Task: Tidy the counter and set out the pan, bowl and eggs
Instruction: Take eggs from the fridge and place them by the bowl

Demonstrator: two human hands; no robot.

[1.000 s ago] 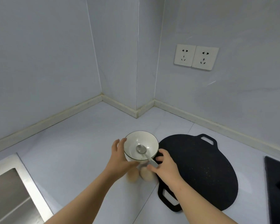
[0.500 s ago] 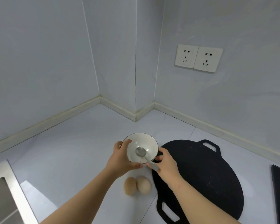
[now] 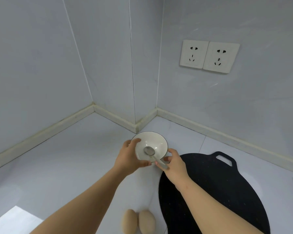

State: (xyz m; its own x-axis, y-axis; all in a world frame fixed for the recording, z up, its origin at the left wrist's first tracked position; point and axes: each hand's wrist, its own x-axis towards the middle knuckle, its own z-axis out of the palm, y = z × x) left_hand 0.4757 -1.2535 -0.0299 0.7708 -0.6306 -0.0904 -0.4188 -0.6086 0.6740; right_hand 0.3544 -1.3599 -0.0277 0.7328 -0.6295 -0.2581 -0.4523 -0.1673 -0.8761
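The white, dark-rimmed bowl (image 3: 156, 141) is held between both hands above the back corner of the pale bench (image 3: 57, 157), tipped so its inside faces the camera; whether its base touches the bench cannot be told. The left hand (image 3: 129, 159) grips the bowl's left side, its thumb hooked over the rim and lying on the inner wall while the other fingers curl round the near underside. The right hand (image 3: 175, 164) grips the right side, index finger bent along the rim and thumb pressed to the outer wall. A metal spoon (image 3: 149, 151) lies in the bowl with its head at the bottom. Its handle runs out over the near rim and ends against the right hand's fingers, and it is unclear whether those fingers pin it. Just right of the bowl, under the right wrist and forearm, a flat black pan (image 3: 218, 191) with a loop handle at its far edge lies on the bench. Two eggs (image 3: 146, 223) sit touching each other near the bottom edge, just left of the pan and well apart from the bowl. Two white sockets (image 3: 194, 54) are mounted side by side on the right wall.
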